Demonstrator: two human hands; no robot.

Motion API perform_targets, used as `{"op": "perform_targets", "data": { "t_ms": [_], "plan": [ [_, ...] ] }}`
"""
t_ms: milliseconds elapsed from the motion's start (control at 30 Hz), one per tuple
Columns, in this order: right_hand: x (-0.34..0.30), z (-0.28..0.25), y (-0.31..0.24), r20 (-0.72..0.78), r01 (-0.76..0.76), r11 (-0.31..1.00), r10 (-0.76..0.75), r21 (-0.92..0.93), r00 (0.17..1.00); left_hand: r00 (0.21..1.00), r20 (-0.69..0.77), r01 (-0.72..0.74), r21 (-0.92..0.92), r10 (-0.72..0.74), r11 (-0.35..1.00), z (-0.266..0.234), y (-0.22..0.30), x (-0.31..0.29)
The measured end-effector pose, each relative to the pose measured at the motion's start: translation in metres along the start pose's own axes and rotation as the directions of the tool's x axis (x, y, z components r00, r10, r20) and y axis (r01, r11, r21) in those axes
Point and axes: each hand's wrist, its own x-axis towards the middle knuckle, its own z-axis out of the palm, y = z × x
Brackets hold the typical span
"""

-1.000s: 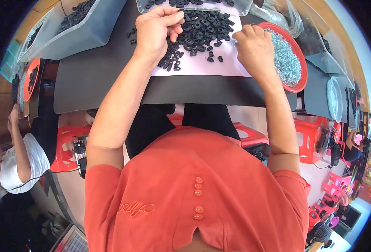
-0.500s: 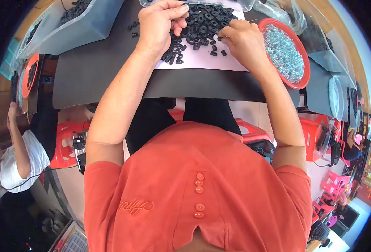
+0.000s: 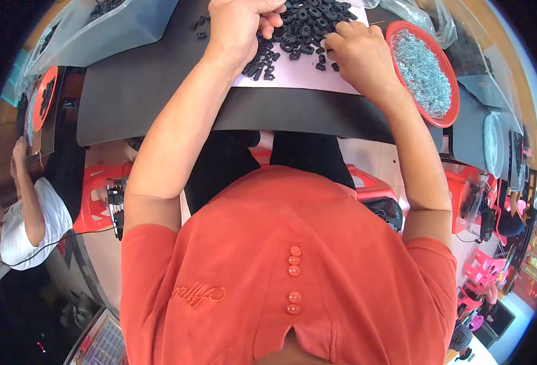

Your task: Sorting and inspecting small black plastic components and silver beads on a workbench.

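My left hand (image 3: 241, 27) is at the top edge, over the left side of a heap of small black plastic parts (image 3: 311, 27). Its thumb and fingers are pinched together, and what they hold is hidden. On the heap's right side my right hand (image 3: 362, 58) is closed, palm down, with a small dark part showing at its fingertips. Several loose black parts (image 3: 262, 66) lie on the white sheet (image 3: 292, 78) under the heap. Just right of my right hand is a red round tray (image 3: 454, 97) full of small shiny metal pieces (image 3: 423, 73).
A clear plastic bin (image 3: 128, 36) with black parts stands at the back left; another clear bin (image 3: 493, 79) is at the right. A clear plastic bag (image 3: 423, 18) lies behind the red tray. The dark table's front edge (image 3: 317, 118) crosses before me. A person in white (image 3: 37, 225) works at left.
The view has shifted, so the table sits slightly higher and further right. Both hands keep their places by the heap; my right fingers have curled in closer to its edge.
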Motion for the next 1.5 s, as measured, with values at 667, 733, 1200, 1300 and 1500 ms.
{"op": "perform_targets", "data": {
  "t_ms": [667, 733, 1200, 1300, 1500],
  "plan": [
    [-0.011, -0.002, -0.013, 0.044, -0.183, 0.981, 0.180, 0.070, 0.983, 1.000, -0.002, -0.022, -0.023, 0.022, 1.000, -0.003, -0.011, 0.002],
    [-0.003, -0.005, -0.012, -0.021, -0.176, 0.982, 0.178, 0.074, 0.984, 0.999, 0.012, -0.043, -0.001, 0.043, 0.999, -0.004, -0.012, 0.004],
    [0.084, 0.009, -0.083, -0.230, -0.040, 0.564, 0.400, 0.825, 0.887, 0.998, 0.023, 0.058, -0.451, -0.054, 0.891, -0.021, -0.010, 0.020],
    [0.079, 0.006, -0.080, -0.252, -0.014, 0.712, 0.267, 0.702, 0.930, 0.996, 0.048, 0.086, -0.456, -0.072, 0.886, -0.020, -0.008, 0.017],
    [0.068, 0.000, -0.059, -0.189, 0.057, 0.614, 0.153, 0.788, 0.970, 0.986, 0.106, 0.162, -0.433, -0.129, 0.887, -0.017, -0.010, 0.014]
  ]
}}
